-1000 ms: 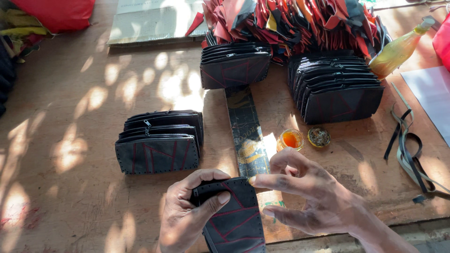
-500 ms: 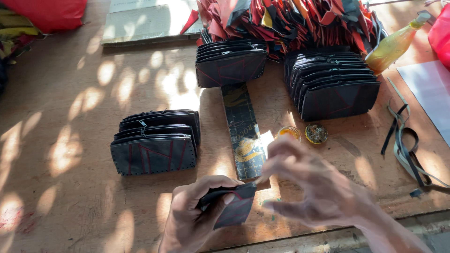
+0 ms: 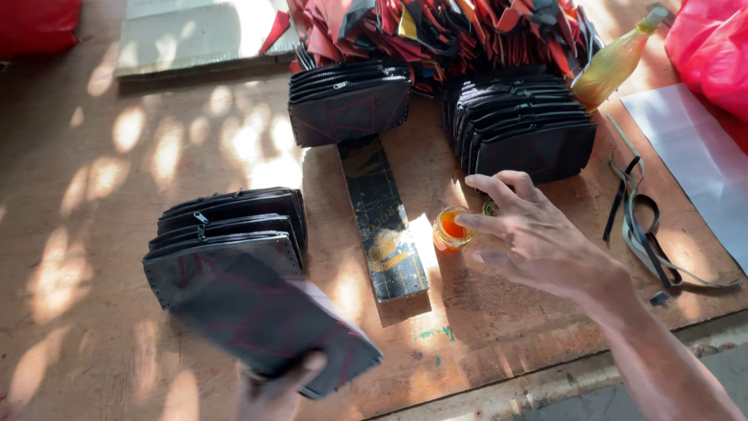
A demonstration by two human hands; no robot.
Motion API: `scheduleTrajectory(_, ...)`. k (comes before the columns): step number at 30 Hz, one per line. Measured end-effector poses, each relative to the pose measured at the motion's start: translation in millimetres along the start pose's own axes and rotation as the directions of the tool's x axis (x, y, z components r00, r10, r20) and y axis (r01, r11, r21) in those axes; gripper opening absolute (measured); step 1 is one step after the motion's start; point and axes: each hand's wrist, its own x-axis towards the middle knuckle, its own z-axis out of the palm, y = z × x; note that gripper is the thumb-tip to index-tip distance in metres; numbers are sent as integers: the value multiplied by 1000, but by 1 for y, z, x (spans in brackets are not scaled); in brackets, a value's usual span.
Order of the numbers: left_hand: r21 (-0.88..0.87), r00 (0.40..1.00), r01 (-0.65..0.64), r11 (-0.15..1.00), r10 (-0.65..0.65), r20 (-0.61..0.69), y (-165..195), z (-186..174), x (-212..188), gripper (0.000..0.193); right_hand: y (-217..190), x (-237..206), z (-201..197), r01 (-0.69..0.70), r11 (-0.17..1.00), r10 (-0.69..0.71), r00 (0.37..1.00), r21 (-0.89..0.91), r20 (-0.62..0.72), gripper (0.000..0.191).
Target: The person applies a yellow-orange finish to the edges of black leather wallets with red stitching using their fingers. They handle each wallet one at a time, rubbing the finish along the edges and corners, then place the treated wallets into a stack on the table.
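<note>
Holding a flat black pouch [image 3: 273,320] from below, the left hand [image 3: 276,390] shows only a thumb and a bit of palm at the bottom edge of the view; the rest of it is cut off or hidden beneath the pouch, so all that can be told of the grip is that the thumb presses on the pouch's near edge. The pouch itself is blurred, tilted with its far end over the front of a row of black zippered pouches [image 3: 226,226] standing on the wooden board [image 3: 93,257], and whether it touches that row cannot be made out. The right hand [image 3: 538,242] hovers over the board with its fingers spread and empty, the fingertips just beside a small jar of orange liquid [image 3: 449,228]; a second small round thing sits behind the fingers and is mostly hidden. Left of the jar lies a long dark strip [image 3: 382,226] with worn yellowish printing, running away toward a second batch of black pouches [image 3: 349,105]. A third batch [image 3: 526,129] stands farther right, and behind both rises a heap of red and black fabric pieces [image 3: 444,27], cut off by the top edge. A yellowish plastic bottle [image 3: 615,62] leans at the heap's right side. Grey straps [image 3: 643,230] trail over the board's right part, near a pale sheet [image 3: 693,156] and a pink bag [image 3: 713,47], both partly out of view. Dappled sunlight washes out detail across the board.
</note>
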Motion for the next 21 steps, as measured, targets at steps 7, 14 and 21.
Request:
scheduleTrajectory(7, -363, 949, -175, 915, 255, 185, 23, -20, 6, 68, -14, 14, 1, 27, 990, -23, 999, -139, 26, 45)
scheduleTrajectory(14, -445, 989, -114, 888, 142, 30, 25, 45, 4, 62, 3, -22, 1, 71, 994, -81, 987, -78, -138, 47)
scheduleTrajectory(21, -414, 995, -82, 907, 97, 16, 19, 74, 10, 52, -60, -56, -28, -88, 967, 235, 670, 240, -704, 50)
